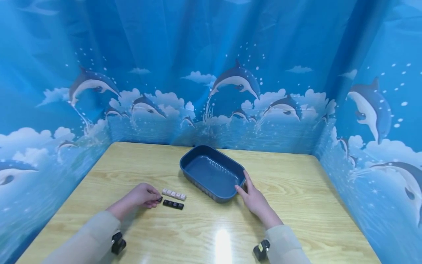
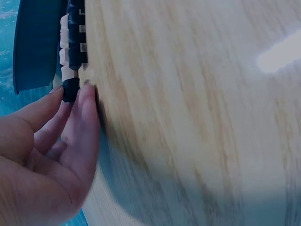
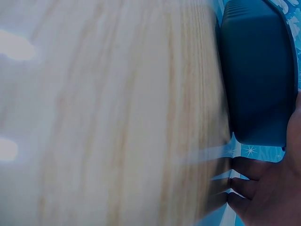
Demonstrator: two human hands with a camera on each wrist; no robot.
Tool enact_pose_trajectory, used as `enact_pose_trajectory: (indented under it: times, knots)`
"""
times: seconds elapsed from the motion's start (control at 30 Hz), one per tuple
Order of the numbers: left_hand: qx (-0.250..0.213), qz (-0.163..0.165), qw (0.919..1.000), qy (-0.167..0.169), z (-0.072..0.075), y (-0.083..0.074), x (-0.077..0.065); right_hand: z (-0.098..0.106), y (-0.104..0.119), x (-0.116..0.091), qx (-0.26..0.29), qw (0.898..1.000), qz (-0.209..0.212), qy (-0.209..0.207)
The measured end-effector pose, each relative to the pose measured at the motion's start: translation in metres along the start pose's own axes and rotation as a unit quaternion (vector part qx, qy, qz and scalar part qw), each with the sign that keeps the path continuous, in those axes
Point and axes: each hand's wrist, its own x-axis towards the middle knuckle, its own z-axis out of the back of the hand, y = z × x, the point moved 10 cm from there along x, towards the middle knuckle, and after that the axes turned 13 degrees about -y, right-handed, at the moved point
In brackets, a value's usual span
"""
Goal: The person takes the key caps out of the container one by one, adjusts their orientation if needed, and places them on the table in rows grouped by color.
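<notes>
My left hand [image 1: 146,195] pinches a small black keycap [image 2: 71,90] between thumb and fingertips. It is at the left end of a row of black keycaps [image 1: 173,204]. Just behind lies a parallel row of whitish keycaps [image 1: 174,194], some with dark marks on top. To the right is a dark blue rectangular dish [image 1: 211,176], set at a slant. My right hand [image 1: 255,201] holds the dish by its near right corner, thumb on the rim. In the right wrist view, the other fingers [image 3: 244,188] spread beside the dish's outer wall.
Everything stands on a light wood-grain table [image 1: 296,190]. A blue curtain [image 1: 184,44] printed with dolphins surrounds its back and sides. Glare [image 1: 223,245] shows on the tabletop near the front. A small black device [image 1: 118,242] is strapped at the left wrist, another [image 1: 261,250] at the right.
</notes>
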Motion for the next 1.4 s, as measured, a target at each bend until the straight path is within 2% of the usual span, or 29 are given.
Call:
enact_pose_trajectory:
  times: [0.17,0.43,0.83,1.03,1.17,1.4]
  knots:
    - [0.047,-0.001,0.9985,-0.028,0.003,0.003,0.004,-0.001,0.000,0.000,0.001,1.000,-0.003,0.002]
    - [0.037,-0.001,0.9992,-0.015,-0.002,0.002,0.001,-0.001,0.000,0.000,0.001,1.000,-0.002,-0.003]
    - [0.033,0.014,0.9993,-0.013,-0.001,0.009,-0.005,0.000,0.001,0.000,-0.003,1.000,-0.004,-0.003]
    - [0.035,0.006,0.9992,-0.016,-0.001,0.005,-0.006,0.000,0.000,0.000,-0.004,1.000,-0.005,-0.003]
    - [0.048,0.008,0.9985,-0.024,-0.001,0.005,-0.003,-0.001,0.000,0.000,-0.002,1.000,-0.006,-0.001]
    - [0.096,0.005,0.9949,-0.031,-0.001,0.004,0.004,-0.001,0.000,0.000,-0.005,1.000,-0.004,-0.004]
